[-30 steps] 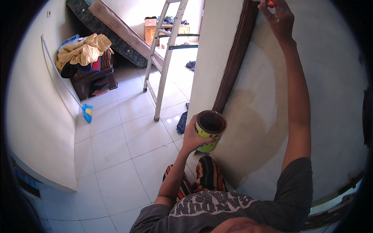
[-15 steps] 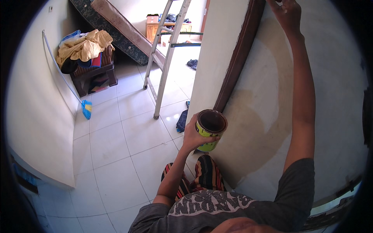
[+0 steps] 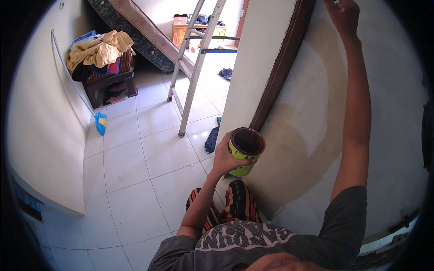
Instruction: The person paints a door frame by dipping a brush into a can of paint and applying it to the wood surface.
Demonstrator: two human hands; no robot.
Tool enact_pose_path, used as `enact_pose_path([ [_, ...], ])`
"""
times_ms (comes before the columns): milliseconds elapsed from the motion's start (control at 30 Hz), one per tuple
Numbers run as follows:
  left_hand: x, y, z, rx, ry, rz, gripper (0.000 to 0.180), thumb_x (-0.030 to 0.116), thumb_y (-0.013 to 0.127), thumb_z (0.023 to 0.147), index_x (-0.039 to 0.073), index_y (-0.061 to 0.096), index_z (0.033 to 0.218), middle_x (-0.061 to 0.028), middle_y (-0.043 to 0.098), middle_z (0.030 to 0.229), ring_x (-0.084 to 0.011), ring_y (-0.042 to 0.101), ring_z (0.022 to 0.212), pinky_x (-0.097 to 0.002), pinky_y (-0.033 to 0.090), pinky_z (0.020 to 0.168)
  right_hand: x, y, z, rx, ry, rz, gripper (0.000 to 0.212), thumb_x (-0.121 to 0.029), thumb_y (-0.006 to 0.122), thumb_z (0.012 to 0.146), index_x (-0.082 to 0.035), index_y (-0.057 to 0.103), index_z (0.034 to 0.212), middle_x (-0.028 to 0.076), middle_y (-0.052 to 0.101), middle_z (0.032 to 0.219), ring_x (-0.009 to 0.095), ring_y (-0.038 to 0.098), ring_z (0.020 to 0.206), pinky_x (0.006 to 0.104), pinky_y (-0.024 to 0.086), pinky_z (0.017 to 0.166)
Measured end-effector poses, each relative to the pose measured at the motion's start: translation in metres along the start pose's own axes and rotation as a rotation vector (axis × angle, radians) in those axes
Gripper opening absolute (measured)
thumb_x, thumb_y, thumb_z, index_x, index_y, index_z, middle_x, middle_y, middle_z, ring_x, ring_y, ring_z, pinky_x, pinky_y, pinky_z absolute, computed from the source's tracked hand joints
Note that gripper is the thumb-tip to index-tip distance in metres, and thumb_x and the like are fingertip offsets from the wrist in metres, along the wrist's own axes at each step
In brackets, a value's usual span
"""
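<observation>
My left hand (image 3: 224, 158) is wrapped round a paint can (image 3: 242, 169) with a yellow-green label. The can is upright with its top uncovered, and its inside and rim are coated dark brown. My right hand (image 3: 345, 18) is raised high at the top edge of the view, arm stretched up along the wall. Its fingers are bent together, and what they hold is cut off by the edge. Close to that hand runs a dark brown wooden frame (image 3: 289, 58), set between a white wall edge and a grey, patchy wall (image 3: 316, 113).
An aluminium ladder (image 3: 193, 77) stands on the white tiled floor (image 3: 131, 165). At the left are a blue broom (image 3: 100, 123) against the wall and a chair heaped with cloth (image 3: 101, 52). A mattress (image 3: 144, 34) leans behind; dark cloth (image 3: 211, 141) lies near the wall's foot.
My right hand has shifted slightly to the right in the view, still high up. The room appears shifted a little as my head moves. The can stays in my left hand.
</observation>
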State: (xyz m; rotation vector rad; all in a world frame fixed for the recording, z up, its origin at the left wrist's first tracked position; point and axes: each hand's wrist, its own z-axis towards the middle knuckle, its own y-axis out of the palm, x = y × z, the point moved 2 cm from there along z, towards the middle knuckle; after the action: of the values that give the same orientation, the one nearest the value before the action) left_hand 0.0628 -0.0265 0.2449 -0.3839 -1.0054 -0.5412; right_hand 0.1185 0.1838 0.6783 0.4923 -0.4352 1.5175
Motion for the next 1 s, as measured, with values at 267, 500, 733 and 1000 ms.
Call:
enact_pose_path([
  [267,0.001,0.000,0.001,0.004,0.003,0.009,0.089,0.032,0.092,0.050,0.003,0.053,0.125,-0.0113,0.067,0.112,-0.0230,0.066,0.104,-0.0367,0.051,0.094,0.004,-0.001,0.025,0.207,-0.169,-0.056,0.029,-0.027,0.061,0.097,-0.004,0.054,0.081,0.002,0.049,0.065,0.012,0.046,0.057,0.0273,0.039,0.051],
  [500,0.000,-0.001,0.000,0.002,-0.014,0.013,0.090,0.033,0.092,0.051,0.003,0.052,0.125,-0.0119,0.066,0.113,-0.0235,0.066,0.104,-0.0370,0.050,0.095,0.006,0.002,0.016,0.013,0.090,0.055,0.028,-0.027,0.059,0.098,-0.006,0.053,0.079,0.000,0.046,0.063,0.010,0.043,0.054,0.0273,0.037,0.049],
  [733,-0.002,0.000,0.001,0.001,-0.015,0.011,0.090,0.033,0.092,0.050,0.002,0.052,0.126,-0.0118,0.065,0.114,-0.0236,0.065,0.105,-0.0369,0.050,0.095,0.012,0.003,0.037,0.241,-0.225,-0.079,0.029,-0.026,0.059,0.098,-0.008,0.050,0.077,-0.003,0.043,0.063,0.009,0.040,0.053,0.0244,0.034,0.047],
  [1000,-0.002,-0.004,-0.001,0.002,-0.035,0.009,0.090,0.034,0.092,0.051,0.003,0.052,0.126,-0.0122,0.066,0.113,-0.0237,0.066,0.104,-0.0369,0.050,0.094,0.004,0.004,0.031,0.008,0.055,0.122,0.034,-0.032,0.058,0.099,-0.008,0.049,0.076,-0.001,0.042,0.060,0.011,0.040,0.053,0.0251,0.035,0.048],
])
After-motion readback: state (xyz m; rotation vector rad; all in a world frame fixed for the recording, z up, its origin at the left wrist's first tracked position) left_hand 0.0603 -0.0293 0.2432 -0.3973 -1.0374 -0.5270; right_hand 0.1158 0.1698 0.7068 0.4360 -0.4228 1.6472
